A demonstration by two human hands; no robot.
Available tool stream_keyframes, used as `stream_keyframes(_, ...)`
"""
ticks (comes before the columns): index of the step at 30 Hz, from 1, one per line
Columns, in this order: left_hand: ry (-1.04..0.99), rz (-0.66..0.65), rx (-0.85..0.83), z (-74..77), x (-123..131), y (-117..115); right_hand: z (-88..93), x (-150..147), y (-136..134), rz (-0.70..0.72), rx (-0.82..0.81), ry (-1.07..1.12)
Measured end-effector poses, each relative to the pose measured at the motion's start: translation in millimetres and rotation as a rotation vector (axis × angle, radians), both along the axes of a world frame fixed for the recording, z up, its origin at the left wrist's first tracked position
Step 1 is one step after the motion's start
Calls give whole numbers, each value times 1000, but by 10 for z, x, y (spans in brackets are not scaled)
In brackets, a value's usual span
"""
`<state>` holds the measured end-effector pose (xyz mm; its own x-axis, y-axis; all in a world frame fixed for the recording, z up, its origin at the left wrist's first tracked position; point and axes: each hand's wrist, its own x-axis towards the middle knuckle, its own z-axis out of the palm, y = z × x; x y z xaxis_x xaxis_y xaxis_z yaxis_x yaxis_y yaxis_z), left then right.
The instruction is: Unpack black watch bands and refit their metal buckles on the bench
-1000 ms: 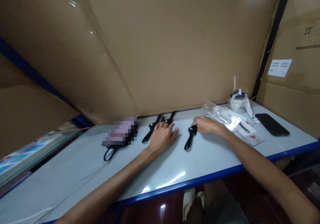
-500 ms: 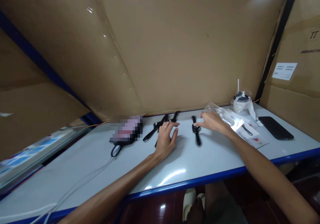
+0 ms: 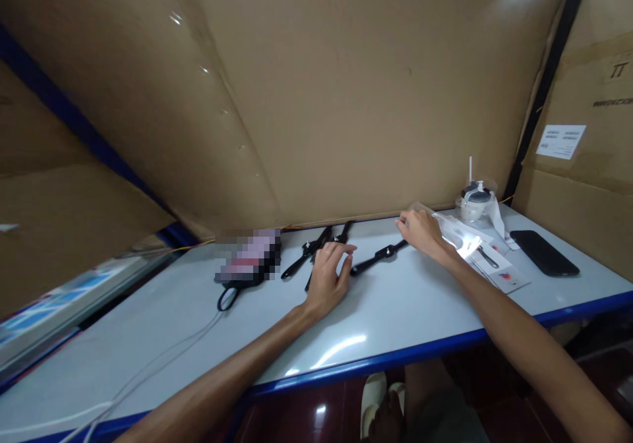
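The person has three black two-handled tools lying bare on the table (image 3: pixel 425 311); this part of the work looks done. One black tool (image 3: pixel 386 252) lies apart, btw the two hands, its handles pointing sideways. It seems to be the one in work now, so the handling of it is prob. not finished. The other two, the left tool (image 3: pixel 306 250) and the middle tool (image 3: pixel 342 237), lie near each other; the middle one is partly hidden by the L hand (image 3: pixel 329 275). How much is left for these two, one can't tell.

L hand: fingers loosely bent, thumb apart, w/o anything held. R hand (image 3: pixel 420 232): fingers curled at the far handle end of the black tool; whether they grasp it or only cover it, can't tell.

Containers: a clear plastic pack (image 3: pixel 425 212) lies just beside the R hand, close to printed cards (image 3: pixel 507 279); its contents are not clear b/c of glare. A cup (image 3: pixel 475 211) w/ straw stands in a clear bag; what is inside the cup isn't visible.
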<state>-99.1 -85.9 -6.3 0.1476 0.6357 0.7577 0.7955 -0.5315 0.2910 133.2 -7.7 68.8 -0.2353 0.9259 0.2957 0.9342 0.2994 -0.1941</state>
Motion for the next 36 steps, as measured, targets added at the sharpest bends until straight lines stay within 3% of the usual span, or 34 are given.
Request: stream_keyframes(36, 96, -51, 40, -48, -20, 23, -51, -4, 6, 34, 7, -19)
